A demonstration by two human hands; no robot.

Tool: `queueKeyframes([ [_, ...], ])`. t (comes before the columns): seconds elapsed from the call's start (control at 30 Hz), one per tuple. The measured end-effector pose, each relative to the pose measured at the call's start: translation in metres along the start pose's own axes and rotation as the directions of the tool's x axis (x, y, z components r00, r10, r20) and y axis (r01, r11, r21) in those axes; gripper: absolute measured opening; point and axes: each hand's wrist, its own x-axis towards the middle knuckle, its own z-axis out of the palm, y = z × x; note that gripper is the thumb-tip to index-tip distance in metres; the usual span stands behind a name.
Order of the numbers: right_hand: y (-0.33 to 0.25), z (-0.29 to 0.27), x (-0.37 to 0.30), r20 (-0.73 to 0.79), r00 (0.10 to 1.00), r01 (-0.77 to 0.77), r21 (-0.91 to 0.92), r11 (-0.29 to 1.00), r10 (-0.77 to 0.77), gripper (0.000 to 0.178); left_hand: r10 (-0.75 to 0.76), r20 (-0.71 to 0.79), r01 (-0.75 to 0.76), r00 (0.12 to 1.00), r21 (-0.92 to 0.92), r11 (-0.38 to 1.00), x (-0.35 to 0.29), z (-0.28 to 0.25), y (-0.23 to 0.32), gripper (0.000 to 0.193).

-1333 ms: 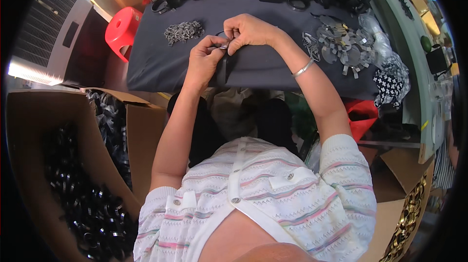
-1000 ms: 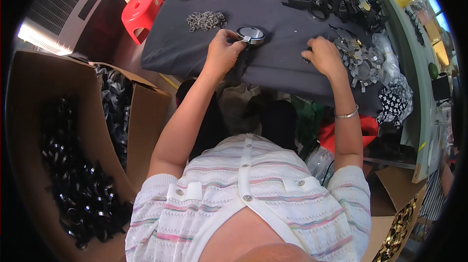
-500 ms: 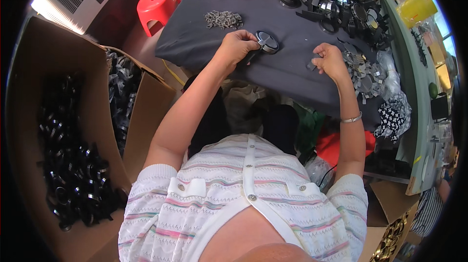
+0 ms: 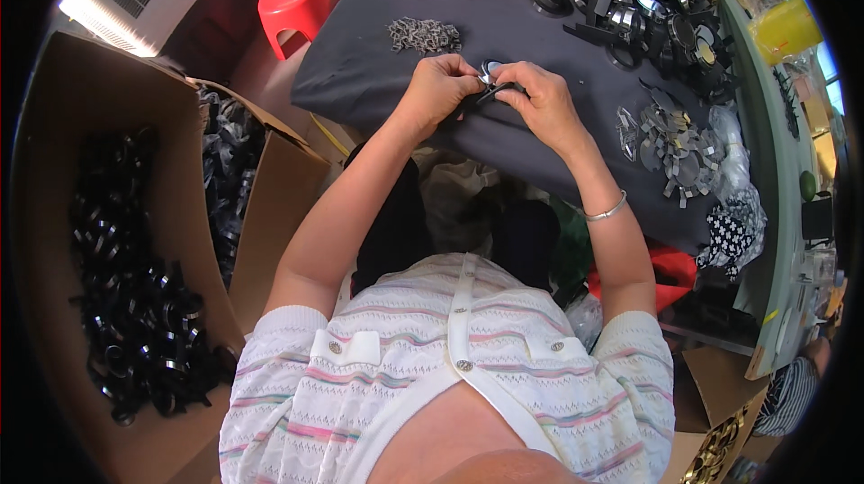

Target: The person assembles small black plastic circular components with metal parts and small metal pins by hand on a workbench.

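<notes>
Over the near part of the dark cloth, my two hands meet at a black strap with a round, silver-rimmed buckle-like disc point(image 4: 490, 66). My left hand point(image 4: 441, 88) pinches it from the left side, fingers closed. From the right, my right hand point(image 4: 543, 104) closes thumb and fingers on the same piece, where a black strap end shows between them. The fingers hide most of the piece. Just beyond my left hand lies a small heap of grey metal bits point(image 4: 423, 36). To the right of my right hand are loose flat grey discs with tabs point(image 4: 679, 142).
Many black straps with round shiny buckles point(image 4: 621, 11) are piled along the far side of the cloth-covered table point(image 4: 351, 52). At left stand cardboard boxes point(image 4: 261, 214) full of similar black pieces. A red stool point(image 4: 297, 2) is beyond the table's left corner.
My right hand has moved left from beside the grey discs to the piece in my left hand. The round disc, in full view before, is now mostly covered by fingers.
</notes>
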Motion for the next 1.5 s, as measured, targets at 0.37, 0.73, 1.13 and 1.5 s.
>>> queueKeyframes([
  [0.37,-0.004,-0.011,0.032,0.235,0.967,0.128,-0.124,0.984,-0.096,0.016,0.582,-0.057,-0.504,0.811,0.435,0.746,-0.008,0.004,-0.021,0.019],
  [0.73,0.001,-0.018,0.084,0.599,0.8,0.022,0.023,1.0,-0.031,0.016,0.67,0.006,-0.491,0.742,0.686,0.537,-0.013,0.003,-0.021,0.021],
  [1.13,0.008,-0.019,-0.035,-0.338,0.925,-0.179,0.016,0.984,0.174,0.013,0.489,0.001,-0.409,0.873,0.55,0.728,-0.01,0.003,-0.018,0.021],
  [1.5,0.018,-0.026,-0.055,-0.488,0.848,-0.277,-0.072,0.958,0.208,0.014,0.457,-0.279,-0.448,0.845,0.099,0.889,0.123,0.041,0.126,0.015],
])
